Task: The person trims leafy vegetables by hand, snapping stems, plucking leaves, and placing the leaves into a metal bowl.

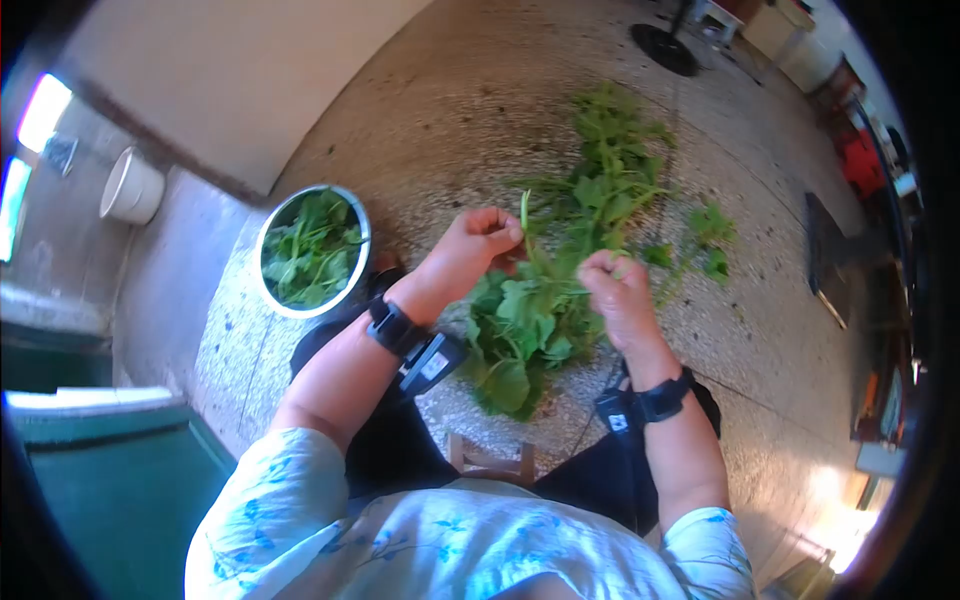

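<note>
My left hand (462, 252) is closed, with thumb and fingers pinching a pale green stem (525, 208) that sticks up past the fingertips. Level with it on the other side, my right hand (622, 302) is also closed, and a bit of thin green stem shows at its fingers. Between and below both hands is a bunch of broad green leaves (515, 325); whether it hangs from the stem or lies on the floor I cannot tell. Beyond the hands, a heap of leafy stems (605, 175) lies on the floor. Each wrist wears a black strapped device.
A round metal bowl (365, 245) of green leaves stands on the speckled floor (400, 130) at left. Loose sprigs (712, 225) lie right of the heap. A white bucket (133, 187) is at far left, a black round base (664, 50) at the back.
</note>
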Demonstrator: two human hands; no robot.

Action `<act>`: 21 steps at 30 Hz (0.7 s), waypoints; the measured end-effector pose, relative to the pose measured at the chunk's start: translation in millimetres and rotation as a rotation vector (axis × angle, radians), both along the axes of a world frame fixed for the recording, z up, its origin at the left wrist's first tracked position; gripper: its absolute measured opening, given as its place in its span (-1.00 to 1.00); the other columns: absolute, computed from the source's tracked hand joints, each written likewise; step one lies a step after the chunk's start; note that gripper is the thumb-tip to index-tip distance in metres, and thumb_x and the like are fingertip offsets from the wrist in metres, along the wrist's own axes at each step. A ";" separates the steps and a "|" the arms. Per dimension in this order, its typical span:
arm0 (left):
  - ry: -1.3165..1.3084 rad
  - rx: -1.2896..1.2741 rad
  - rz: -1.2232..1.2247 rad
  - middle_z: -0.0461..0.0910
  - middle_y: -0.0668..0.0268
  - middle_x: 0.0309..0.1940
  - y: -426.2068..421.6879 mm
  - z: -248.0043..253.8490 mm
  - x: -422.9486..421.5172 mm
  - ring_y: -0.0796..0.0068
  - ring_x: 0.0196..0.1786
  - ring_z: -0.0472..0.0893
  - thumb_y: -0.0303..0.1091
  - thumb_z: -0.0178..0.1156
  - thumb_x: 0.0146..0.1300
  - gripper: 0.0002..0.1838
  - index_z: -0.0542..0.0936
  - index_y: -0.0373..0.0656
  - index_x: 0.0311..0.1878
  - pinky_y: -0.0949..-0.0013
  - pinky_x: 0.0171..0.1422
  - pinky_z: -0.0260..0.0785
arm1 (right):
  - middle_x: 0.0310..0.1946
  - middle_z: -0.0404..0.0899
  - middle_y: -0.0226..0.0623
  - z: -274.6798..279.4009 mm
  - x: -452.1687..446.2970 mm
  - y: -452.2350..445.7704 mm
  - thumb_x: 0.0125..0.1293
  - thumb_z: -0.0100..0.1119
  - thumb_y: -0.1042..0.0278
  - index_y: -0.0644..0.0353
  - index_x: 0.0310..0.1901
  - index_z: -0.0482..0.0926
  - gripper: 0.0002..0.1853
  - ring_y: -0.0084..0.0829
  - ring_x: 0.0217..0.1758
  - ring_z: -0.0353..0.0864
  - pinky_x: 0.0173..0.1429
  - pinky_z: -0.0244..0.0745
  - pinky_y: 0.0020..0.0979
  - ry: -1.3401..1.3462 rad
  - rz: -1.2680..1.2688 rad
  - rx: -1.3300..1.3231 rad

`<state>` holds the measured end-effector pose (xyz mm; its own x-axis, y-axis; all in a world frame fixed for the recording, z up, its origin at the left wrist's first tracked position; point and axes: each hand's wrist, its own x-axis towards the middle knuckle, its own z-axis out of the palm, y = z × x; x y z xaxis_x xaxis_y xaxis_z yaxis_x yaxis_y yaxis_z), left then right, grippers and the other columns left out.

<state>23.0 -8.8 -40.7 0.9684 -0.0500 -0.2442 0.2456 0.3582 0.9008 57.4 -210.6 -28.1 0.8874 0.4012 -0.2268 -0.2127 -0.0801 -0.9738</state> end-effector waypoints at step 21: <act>-0.417 0.890 -0.135 0.51 0.21 -0.39 -31.9 15.5 -23.2 0.36 -0.35 0.53 -0.52 0.16 -0.07 -0.71 0.44 -0.25 -0.19 0.40 -0.29 0.37 | -0.62 0.33 -0.49 2.0 0.5 16.4 0.14 0.04 0.39 0.16 -0.35 0.41 -0.92 -0.69 -0.68 0.19 -0.62 0.08 -0.67 0.501 0.098 0.447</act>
<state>-0.2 -40.7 -25.2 0.9851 -0.1301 0.1127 -0.1633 -0.4989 0.8511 58.0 -194.2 -26.1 0.6733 0.6251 -0.3948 -0.6590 0.2652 -0.7039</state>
